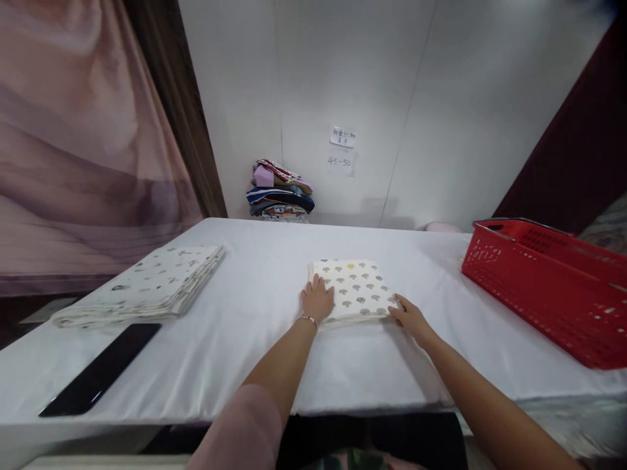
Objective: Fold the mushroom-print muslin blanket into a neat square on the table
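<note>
A folded white cloth with a mushroom print (360,287) lies on the white-covered table (259,261) in front of me. My left hand (317,300) rests on its left edge with the fingers spread; a thin bracelet circles that wrist. At the cloth's lower right corner is my right hand (409,318), its thumb and fingers around the edge, pinching the corner.
A larger folded printed cloth (161,281) lies at the left, with a flat black object (105,369) before it. A red basket (543,287) stands at the right. Behind the table is a stack of folded fabrics (281,189) against the wall.
</note>
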The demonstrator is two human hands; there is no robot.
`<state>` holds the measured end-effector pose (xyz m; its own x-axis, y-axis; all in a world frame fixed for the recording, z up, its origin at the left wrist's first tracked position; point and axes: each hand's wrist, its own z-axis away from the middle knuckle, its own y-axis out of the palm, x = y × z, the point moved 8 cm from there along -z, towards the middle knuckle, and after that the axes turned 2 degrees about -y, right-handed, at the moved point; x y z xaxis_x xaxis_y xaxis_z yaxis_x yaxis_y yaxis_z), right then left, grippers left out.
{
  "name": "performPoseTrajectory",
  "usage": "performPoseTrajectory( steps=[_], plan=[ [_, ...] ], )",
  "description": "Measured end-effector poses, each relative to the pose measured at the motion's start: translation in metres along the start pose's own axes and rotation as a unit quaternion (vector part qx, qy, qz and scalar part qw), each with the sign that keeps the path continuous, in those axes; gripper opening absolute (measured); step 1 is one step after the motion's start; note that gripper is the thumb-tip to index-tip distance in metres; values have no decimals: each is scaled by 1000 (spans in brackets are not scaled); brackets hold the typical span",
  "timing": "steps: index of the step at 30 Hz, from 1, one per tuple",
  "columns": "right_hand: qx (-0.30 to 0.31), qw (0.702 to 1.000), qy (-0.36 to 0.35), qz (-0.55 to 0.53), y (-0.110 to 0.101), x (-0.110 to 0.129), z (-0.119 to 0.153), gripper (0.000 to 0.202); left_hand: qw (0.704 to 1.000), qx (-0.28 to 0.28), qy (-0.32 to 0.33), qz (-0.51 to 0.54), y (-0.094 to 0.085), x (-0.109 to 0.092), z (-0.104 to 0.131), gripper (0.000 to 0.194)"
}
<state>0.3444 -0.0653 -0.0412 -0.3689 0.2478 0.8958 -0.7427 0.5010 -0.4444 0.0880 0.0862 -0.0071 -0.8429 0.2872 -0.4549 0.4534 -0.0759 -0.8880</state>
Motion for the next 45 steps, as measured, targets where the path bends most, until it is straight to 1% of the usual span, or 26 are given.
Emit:
performPoseTrajectory(
  steps=[3, 5, 7, 10, 13, 15, 17, 19, 21, 22, 24, 26, 28, 30, 32, 35, 37, 39, 41, 43, 45],
  plan=[
    [-24, 999, -26, -31, -4, 1, -16, 57, 1000, 21, 4, 8, -5, -3, 2, 45],
    [-54, 997, -39, -36, -13, 2, -32, 53, 999, 40, 2, 6, -6, -6, 8, 44],
    [-91, 995, -36, -36, -26, 0, -50, 55, 998, 61, 7, -2, -4, -12, 21, 45],
    [-150, 988, -29, -28, -44, -3, -69, 60, 996, 69, 56, -25, 2, -26, 46, 47],
    [-170, 985, -32, -4, -46, -2, -70, 56, 993, 46, 107, -35, 1, -33, 64, 46],
    [-166, 985, -40, 15, -40, 0, -61, 54, 991, 34, 129, -15, -3, -30, 66, 40],
    [-158, 985, -55, 37, -32, 4, -44, 53, 990, 8, 143, 11, -12, -23, 60, 35],
    [-145, 982, -90, 80, -21, 13, -22, 52, 990, -38, 134, 32, -23, -12, 47, 34],
    [-128, 969, -156, 146, -7, 28, 4, 50, 991, -72, 102, 47, -30, 1, 31, 38],
    [-114, 957, -195, 180, 2, 36, 17, 49, 992, -74, 85, 55, -30, 7, 23, 42],
    [-66, 935, -258, 236, 22, 50, 41, 45, 995, -45, 55, 74, -24, 17, 8, 49],
    [-8, 918, -285, 277, 39, 56, 55, 40, 995, -10, 38, 94, -17, 23, -2, 51],
    [22, 906, -291, 308, 43, 57, 58, 36, 993, 1, 36, 108, -15, 25, -5, 47],
    [14, 898, -292, 330, 35, 55, 53, 35, 993, -3, 39, 113, -15, 26, 1, 39],
    [-4, 897, -285, 338, 21, 50, 44, 35, 992, -2, 49, 120, -13, 26, 14, 32],
    [-23, 911, -259, 321, 3, 41, 35, 35, 987, -13, 76, 143, -10, 26, 37, 24],
    [-43, 920, -258, 291, -3, 42, 38, 34, 983, -26, 84, 162, -9, 27, 48, 23],
    [-64, 923, -280, 254, -2, 51, 48, 31, 982, -41, 85, 166, -11, 28, 54, 26],
    [-74, 918, -314, 229, 5, 64, 62, 30, 982, -62, 101, 150, -15, 25, 58, 31],
    [-73, 906, -347, 232, 14, 76, 76, 28, 980, -78, 136, 122, -19, 15, 61, 36],
    [-66, 891, -371, 254, 24, 84, 87, 27, 976, -81, 180, 93, -19, 1, 66, 36]
  ],
)
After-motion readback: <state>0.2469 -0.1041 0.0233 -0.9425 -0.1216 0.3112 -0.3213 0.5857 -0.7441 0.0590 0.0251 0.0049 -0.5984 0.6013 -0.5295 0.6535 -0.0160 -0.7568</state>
